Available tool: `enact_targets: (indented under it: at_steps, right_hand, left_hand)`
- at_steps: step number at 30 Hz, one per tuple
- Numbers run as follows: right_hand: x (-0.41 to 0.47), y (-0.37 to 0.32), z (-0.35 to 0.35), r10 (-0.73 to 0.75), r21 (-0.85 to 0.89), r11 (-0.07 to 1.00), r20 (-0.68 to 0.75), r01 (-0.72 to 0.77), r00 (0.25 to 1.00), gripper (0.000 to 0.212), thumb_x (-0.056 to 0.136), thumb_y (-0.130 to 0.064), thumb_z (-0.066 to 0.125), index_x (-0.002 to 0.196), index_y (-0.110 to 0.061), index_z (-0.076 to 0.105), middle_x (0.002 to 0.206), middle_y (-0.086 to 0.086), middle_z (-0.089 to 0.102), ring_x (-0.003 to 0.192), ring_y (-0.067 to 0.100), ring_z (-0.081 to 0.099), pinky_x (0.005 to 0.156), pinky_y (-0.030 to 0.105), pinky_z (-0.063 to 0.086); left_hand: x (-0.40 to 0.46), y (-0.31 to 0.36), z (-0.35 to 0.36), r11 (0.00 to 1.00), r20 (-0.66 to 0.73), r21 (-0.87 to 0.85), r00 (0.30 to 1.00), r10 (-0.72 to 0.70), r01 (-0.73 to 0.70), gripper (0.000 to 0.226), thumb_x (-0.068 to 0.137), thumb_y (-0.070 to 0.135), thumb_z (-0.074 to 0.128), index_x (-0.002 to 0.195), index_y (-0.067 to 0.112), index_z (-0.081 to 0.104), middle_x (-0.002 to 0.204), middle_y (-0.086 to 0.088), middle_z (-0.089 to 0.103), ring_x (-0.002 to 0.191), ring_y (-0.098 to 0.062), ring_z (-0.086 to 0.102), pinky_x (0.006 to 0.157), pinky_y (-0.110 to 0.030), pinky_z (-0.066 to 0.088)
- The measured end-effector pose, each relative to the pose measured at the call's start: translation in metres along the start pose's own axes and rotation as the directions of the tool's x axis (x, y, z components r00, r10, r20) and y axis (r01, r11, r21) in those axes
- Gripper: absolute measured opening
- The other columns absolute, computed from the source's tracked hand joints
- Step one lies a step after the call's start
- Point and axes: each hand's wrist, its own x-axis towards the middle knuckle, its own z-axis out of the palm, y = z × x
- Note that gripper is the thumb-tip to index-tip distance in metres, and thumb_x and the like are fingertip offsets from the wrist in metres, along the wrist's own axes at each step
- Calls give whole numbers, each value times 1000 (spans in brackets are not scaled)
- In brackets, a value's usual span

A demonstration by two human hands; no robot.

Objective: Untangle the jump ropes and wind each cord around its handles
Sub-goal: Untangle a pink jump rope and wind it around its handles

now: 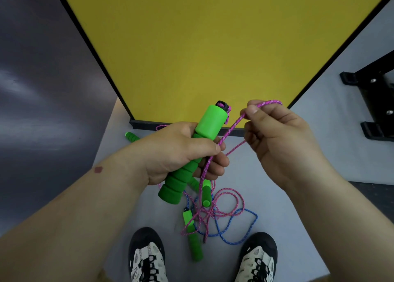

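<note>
My left hand [181, 151] grips a green foam jump-rope handle [207, 122], held tilted with its black cap up. A pink cord [226, 134] runs from that cap up to my right hand [277, 136], which pinches a loop of it between thumb and fingers. The cord drops between my hands to the floor, where it lies tangled with a blue cord [245, 220]. Three more green handles rest on the floor: a long handle [193, 237] by the tangle, a short handle [206, 193] under my left hand, a far handle [132, 136] at the left.
A yellow panel [213, 47] with a black frame stands right in front. A black metal stand [375, 102] sits at the right. My two shoes [147, 258] are planted on the grey floor [298, 228] just below the tangle. A dark wall lies at left.
</note>
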Motion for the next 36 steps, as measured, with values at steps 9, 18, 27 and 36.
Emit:
enact_targets:
  at_steps: [9,18,27,36]
  right_hand:
    - [-6,8,5,180,-110,981,207,-160,962,11,80,-18,73,86,-10,68,80,10,61,63,11,56,60,25,45]
    - [0,3,0,26,-13,1000,-8,-26,1000,4,91,-11,69,90,-13,72,84,4,69,68,14,57,64,23,48]
    - [-6,7,2,185,-90,981,215,-169,959,17,80,-22,72,92,-10,68,80,6,63,62,11,56,60,24,45]
    - [-1,3,1,59,-40,998,40,-58,997,7,92,-13,68,87,-14,72,78,4,67,70,16,59,61,23,48]
  left_hand:
    - [2,0,1,1000,-22,-25,1000,-5,5,6,96,2,55,96,3,61,79,-13,72,66,-21,68,71,-38,61]
    - [1,-1,-1,1000,4,17,1000,-5,5,6,95,1,57,101,0,60,82,-14,73,69,-22,69,71,-37,61]
    - [1,0,1,1000,-23,2,1000,-1,1,5,95,1,57,97,3,61,81,-15,73,67,-22,69,74,-41,61]
    - [1,0,0,1000,5,23,1000,-4,4,4,95,0,56,98,1,59,81,-15,72,69,-24,68,74,-41,60]
